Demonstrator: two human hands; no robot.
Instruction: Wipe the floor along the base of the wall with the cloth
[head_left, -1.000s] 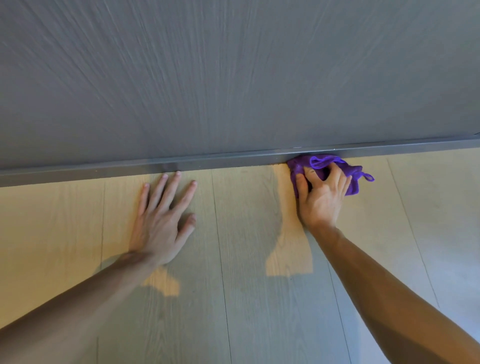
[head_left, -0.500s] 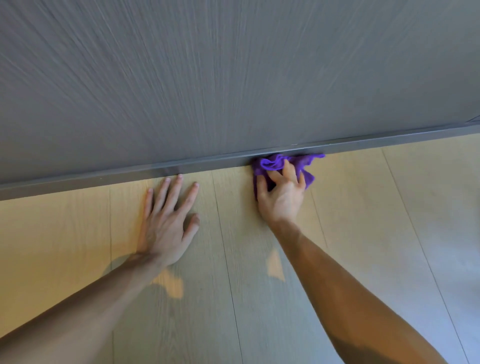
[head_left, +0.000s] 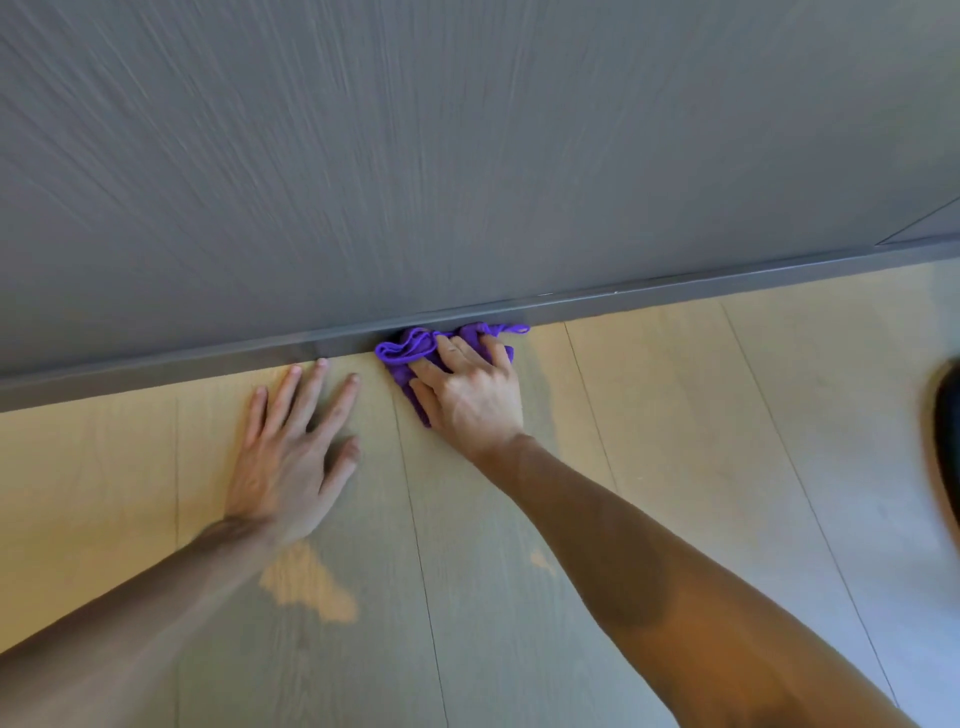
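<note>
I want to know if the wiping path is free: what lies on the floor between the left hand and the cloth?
Nothing: in the head view, only bare floor separates the left hand from the cloth.

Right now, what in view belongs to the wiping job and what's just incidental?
In the job:
- purple cloth, pressed down by the right hand
- floor
- skirting strip at the wall's base
- left hand, flat on the floor as a brace

Incidental:
- dark blurred object at the right edge, unidentifiable
</note>
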